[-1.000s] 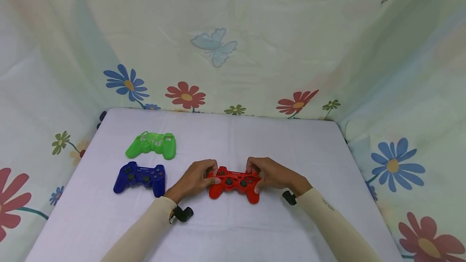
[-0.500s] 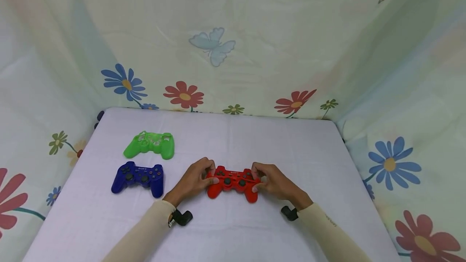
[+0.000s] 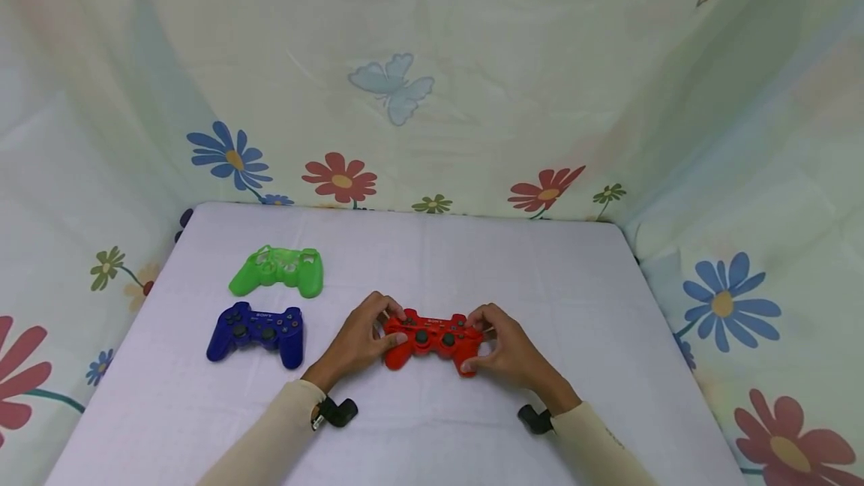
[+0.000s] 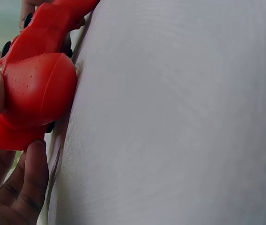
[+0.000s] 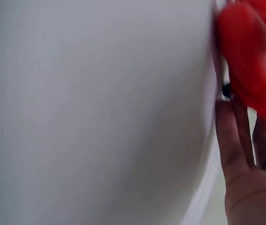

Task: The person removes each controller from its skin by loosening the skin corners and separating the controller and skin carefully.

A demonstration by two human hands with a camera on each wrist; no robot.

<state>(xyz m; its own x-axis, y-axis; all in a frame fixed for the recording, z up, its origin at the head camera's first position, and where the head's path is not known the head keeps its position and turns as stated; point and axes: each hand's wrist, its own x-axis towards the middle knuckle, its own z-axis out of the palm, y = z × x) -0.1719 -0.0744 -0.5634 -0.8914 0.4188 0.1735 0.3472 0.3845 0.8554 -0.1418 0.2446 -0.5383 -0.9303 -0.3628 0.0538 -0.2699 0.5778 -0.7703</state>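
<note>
A red game controller (image 3: 435, 336), which seems to wear a red rubbery cover, lies near the table's middle between both hands. My left hand (image 3: 359, 337) grips its left end, thumb on top; the left wrist view shows this thumb on the dotted red handle (image 4: 39, 89) and fingers under the far edge. At the right end, my right hand (image 3: 511, 351) holds the controller with its thumb on the right handle and its index finger at the top edge. In the right wrist view the red handle (image 5: 250, 56) is blurred and partly cut off.
Left of the hands lie a blue controller (image 3: 259, 330) and, behind it, a green controller cover (image 3: 286, 274) with cut-out holes. The white-covered table (image 3: 513, 268) ends at a flowered curtain (image 3: 466, 81) at the back and sides. Black wrist cameras (image 3: 337, 412) hang under the forearms.
My right hand has shifted slightly toward the person, its thumb sliding lower on the right handle. The left hand keeps its grip. The controller stays about where it was.
</note>
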